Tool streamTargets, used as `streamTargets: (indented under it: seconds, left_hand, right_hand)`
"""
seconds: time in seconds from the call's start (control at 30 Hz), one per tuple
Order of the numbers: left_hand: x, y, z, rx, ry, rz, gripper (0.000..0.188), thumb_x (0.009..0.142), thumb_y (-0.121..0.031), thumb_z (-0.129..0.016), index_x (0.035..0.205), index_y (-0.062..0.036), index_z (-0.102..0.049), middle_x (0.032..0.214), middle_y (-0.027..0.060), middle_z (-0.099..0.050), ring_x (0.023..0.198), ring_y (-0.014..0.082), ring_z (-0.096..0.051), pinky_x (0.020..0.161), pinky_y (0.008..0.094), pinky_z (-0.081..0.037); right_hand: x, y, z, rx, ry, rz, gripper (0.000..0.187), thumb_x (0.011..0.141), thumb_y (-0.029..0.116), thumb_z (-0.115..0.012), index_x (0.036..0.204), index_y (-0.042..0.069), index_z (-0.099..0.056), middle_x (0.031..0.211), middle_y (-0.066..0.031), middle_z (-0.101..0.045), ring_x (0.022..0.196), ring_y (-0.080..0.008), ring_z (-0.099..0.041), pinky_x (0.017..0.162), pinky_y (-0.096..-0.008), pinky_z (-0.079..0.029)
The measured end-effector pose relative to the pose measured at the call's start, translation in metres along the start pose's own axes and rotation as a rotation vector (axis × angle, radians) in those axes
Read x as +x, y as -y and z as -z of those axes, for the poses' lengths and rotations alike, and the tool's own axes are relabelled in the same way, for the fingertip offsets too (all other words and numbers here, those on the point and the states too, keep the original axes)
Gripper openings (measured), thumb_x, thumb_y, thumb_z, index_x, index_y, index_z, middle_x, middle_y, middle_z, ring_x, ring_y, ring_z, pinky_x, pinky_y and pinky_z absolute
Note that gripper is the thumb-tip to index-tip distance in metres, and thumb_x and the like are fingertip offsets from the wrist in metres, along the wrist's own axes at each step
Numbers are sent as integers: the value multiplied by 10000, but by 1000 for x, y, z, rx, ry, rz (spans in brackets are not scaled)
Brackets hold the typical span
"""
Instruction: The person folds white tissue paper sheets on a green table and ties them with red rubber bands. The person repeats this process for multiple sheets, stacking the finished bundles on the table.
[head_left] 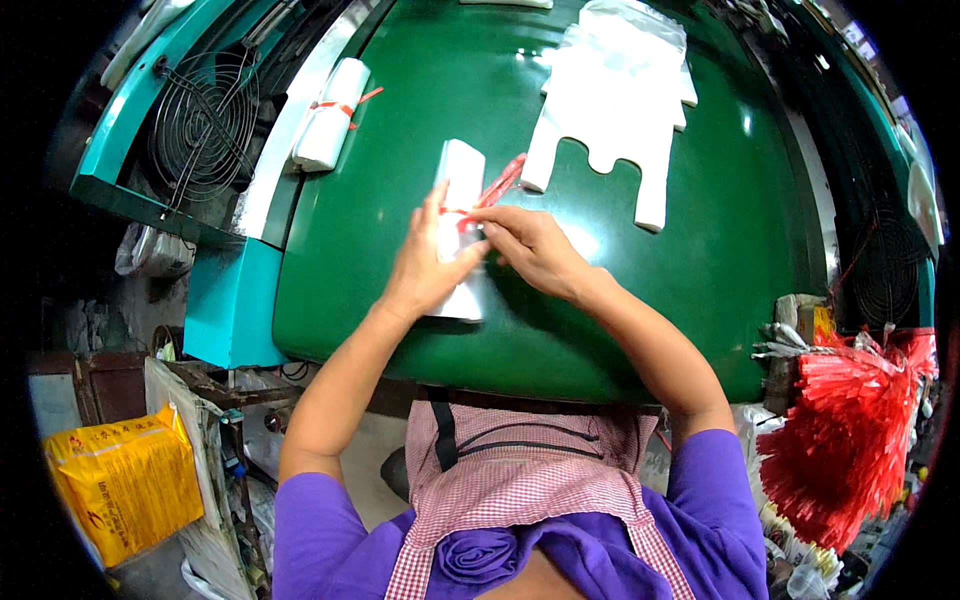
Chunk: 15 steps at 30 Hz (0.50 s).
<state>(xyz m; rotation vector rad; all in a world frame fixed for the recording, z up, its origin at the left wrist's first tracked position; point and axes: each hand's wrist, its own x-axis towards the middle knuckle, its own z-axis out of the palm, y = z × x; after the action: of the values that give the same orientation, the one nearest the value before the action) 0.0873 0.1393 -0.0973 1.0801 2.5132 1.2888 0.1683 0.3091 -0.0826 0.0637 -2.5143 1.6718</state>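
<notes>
Red ribbon (465,223) sits in my right hand (535,245), fingers pinching it. My left hand (425,268) grasps the white bundle (464,172) on the surface (580,345).

White bundle (462,165), red tie (454,211) across

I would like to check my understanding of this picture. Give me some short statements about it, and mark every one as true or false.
1. The left hand holds the white bundle. True.
2. The right hand is apart from that bundle. False: it is at the red tie around it.
3. The table has a blue top. False: the top is green.
4. A second bundle lies near the table's left edge. True.
5. The yellow packet is at the right. False: it is at the lower left.
</notes>
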Motion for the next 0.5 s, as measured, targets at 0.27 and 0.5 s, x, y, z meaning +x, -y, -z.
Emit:
streamTargets:
  seconds: [0.27, 0.5]
  left_hand:
    - [128, 109, 98, 899, -174, -126, 552, 851, -186, -609, 1369, -263, -435, 1390, 147, -369, 1163, 386, -469, 938, 502, -422]
    - [60, 60, 42, 573, -66, -451, 411, 877, -309, -597, 1261, -170, -555, 1436, 149, -380, 1343, 378, -321, 1054, 578, -261]
  right_hand:
    - [22, -69, 108, -1023, -415, -31, 251, 864, 232, -609, 993, 18, -607, 983, -174, -593, 943, -334, -569, 803, -420, -487]
    - [-78, -23, 73, -770, -92, 65, 226, 848, 243, -617, 865, 18, -599, 897, -150, -577, 857, -337, -546, 760, -437, -463]
